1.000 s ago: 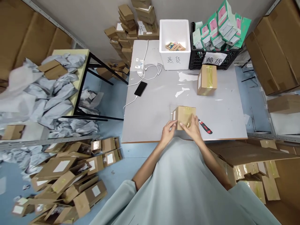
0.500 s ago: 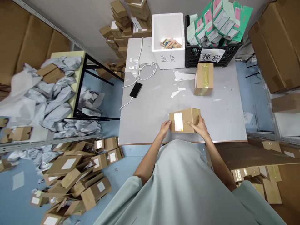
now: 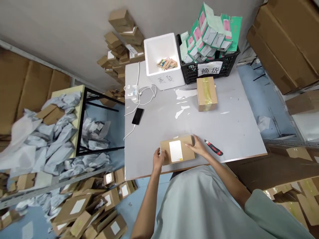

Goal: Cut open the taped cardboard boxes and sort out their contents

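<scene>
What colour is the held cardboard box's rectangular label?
White rectangular label, small yellow corner mark; head view.

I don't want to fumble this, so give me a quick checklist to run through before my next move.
1. Both hands on the labelled cardboard box: ok; left hand at one end, right hand at the other.
2. White label facing up toward you: ok.
3. Utility knife well away from your right arm: not ok; it lies close beside it.
4. Knife blade retracted: cannot tell, too small.
5. Taped carton apart from the box: ok; it sits farther back.
</scene>
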### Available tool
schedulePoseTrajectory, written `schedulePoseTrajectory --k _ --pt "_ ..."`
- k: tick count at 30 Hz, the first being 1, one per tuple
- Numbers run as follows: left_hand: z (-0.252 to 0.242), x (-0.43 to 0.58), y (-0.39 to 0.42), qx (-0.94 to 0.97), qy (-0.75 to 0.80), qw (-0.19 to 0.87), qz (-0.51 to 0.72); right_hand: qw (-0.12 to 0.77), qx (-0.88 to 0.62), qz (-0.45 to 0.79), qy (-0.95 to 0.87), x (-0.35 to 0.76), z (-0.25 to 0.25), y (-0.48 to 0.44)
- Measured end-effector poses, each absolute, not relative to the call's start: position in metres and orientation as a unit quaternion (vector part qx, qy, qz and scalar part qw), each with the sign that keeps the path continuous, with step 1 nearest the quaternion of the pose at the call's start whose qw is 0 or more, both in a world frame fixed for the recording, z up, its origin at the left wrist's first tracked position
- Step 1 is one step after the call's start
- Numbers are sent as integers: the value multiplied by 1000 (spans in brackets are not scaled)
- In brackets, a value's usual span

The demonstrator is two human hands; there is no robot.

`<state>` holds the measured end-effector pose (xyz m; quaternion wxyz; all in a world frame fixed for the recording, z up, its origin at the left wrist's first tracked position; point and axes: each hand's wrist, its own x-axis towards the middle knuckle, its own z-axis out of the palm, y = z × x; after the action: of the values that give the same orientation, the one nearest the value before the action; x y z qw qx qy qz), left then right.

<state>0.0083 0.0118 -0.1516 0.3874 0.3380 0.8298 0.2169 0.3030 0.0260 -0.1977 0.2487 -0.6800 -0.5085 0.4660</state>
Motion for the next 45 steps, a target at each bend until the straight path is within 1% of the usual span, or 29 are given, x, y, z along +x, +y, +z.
schedulePoseTrajectory --k 3,5,7,9,11,15,19,22,26,30,36,40,42,45 --pt "-147 29 38 416 810 342 232 278 -733 369 -499 338 -176 83" --pt "-142 52 64 481 769 340 249 307 -774 274 -482 362 -156 132" --pt "-136 82 93 529 727 350 263 314 -803 212 -461 378 -138 181" --pt "-131 117 123 575 689 348 270 306 -816 195 -449 384 -125 222" --pt "-126 152 148 631 639 342 275 296 -823 207 -439 383 -121 251" --pt "-117 212 185 703 566 331 274 283 -839 216 -411 373 -127 273" --pt "-105 242 205 727 545 340 242 272 -842 194 -423 382 -131 271" --pt "-99 237 206 737 536 337 239 272 -832 183 -448 403 -133 263" --pt "-104 190 187 722 558 325 249 276 -839 160 -440 443 -146 246" --pt "-119 118 160 660 636 325 233 277 -859 129 -411 493 -159 235" --pt "-132 42 127 607 705 283 231 194 -858 123 -460 545 -143 236" --pt "-141 26 103 573 737 290 212 181 -820 82 -536 528 -146 189" --pt "-147 20 91 545 757 301 198 154 -782 123 -592 504 -159 144" --pt "-157 7 72 506 781 316 183 50 -743 229 -626 465 -181 63"
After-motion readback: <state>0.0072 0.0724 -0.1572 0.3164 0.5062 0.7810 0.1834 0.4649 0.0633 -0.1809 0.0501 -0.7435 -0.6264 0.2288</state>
